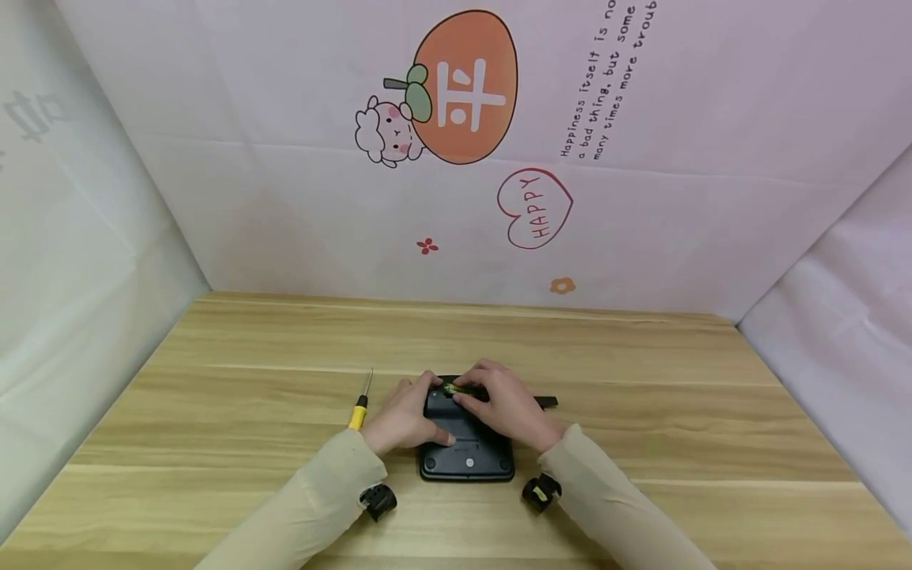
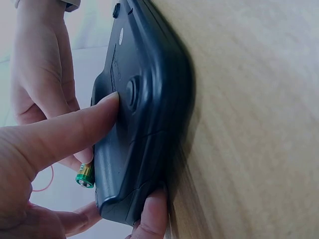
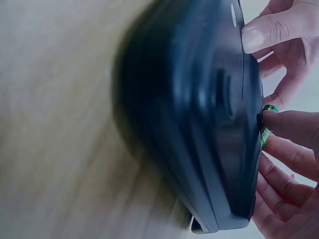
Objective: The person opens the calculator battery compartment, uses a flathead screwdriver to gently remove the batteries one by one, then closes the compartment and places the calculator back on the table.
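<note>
A black plastic device, which looks like a desk calculator, lies face down on the wooden table, its back with round feet uppermost. My left hand grips its left side, thumb pressed on the back and fingers at the far edge and side. Between thumb and fingers, my right hand pinches a small green and gold battery at the far end of the device. In the right wrist view the battery is partly covered by fingertips. Whether it sits in a compartment I cannot tell.
A yellow and black screwdriver lies left of the device, tip pointing away. A flat black piece lies on the table behind the right hand. White printed cloth walls off the back and sides.
</note>
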`<act>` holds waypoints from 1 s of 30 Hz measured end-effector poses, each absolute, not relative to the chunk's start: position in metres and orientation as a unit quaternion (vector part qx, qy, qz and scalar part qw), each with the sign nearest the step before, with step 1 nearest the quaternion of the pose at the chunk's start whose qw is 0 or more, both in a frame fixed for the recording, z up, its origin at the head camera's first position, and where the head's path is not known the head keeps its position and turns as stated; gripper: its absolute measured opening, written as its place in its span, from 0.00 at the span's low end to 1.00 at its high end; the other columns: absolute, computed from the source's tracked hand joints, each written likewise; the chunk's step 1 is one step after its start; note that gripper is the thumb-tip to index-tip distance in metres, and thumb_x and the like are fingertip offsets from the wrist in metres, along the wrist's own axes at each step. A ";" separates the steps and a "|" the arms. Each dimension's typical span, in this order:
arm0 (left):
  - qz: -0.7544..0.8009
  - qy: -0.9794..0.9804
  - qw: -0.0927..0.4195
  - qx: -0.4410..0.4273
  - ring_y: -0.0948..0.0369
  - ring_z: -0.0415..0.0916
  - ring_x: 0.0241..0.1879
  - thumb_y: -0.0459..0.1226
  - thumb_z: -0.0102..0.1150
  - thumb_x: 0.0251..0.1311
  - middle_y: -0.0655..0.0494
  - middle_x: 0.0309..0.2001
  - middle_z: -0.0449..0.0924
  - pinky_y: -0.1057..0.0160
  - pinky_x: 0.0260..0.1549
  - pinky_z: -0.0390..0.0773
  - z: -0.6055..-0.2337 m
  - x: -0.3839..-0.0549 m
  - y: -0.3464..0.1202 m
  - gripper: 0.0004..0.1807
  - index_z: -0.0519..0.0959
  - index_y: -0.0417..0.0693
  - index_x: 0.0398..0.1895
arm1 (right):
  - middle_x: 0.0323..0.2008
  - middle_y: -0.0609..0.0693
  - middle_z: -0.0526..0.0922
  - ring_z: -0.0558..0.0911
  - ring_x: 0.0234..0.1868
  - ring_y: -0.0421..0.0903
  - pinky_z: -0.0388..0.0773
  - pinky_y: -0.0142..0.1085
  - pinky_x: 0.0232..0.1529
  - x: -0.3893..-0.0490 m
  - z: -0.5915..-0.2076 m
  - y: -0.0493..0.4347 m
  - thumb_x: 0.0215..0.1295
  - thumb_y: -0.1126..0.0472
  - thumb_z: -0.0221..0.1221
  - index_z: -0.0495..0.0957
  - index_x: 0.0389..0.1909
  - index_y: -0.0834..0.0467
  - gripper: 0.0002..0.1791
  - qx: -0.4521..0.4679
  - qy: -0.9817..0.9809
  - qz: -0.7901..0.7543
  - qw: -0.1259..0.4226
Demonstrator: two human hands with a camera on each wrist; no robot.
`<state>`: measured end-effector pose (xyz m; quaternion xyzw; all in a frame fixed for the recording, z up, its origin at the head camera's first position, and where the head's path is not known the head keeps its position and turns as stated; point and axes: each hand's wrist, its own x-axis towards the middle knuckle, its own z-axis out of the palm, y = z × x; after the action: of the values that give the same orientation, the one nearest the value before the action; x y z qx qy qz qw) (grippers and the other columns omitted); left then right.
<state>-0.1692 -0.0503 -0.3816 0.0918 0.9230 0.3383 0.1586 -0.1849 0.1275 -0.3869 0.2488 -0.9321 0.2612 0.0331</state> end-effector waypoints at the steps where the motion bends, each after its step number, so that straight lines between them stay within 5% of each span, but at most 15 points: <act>1: 0.338 0.923 0.159 0.092 0.50 0.67 0.49 0.44 0.76 0.44 0.39 0.56 0.68 0.48 0.47 0.71 -0.381 -0.169 -0.050 0.41 0.67 0.49 0.62 | 0.40 0.49 0.80 0.79 0.40 0.45 0.77 0.39 0.40 -0.185 -0.387 0.128 0.62 0.59 0.64 0.84 0.43 0.57 0.10 0.249 -0.932 0.263 0.034; 30: 0.350 0.919 0.156 0.093 0.49 0.67 0.52 0.43 0.76 0.44 0.39 0.58 0.67 0.47 0.51 0.70 -0.382 -0.168 -0.051 0.41 0.66 0.49 0.63 | 0.40 0.46 0.82 0.82 0.40 0.40 0.79 0.35 0.42 -0.184 -0.381 0.138 0.64 0.59 0.62 0.81 0.43 0.53 0.08 0.265 -0.919 0.288 0.053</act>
<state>-0.1681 -0.0513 -0.3822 0.0929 0.9188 0.3503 0.1563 -0.1843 0.1383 -0.3811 0.2650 -0.9187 0.2879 0.0535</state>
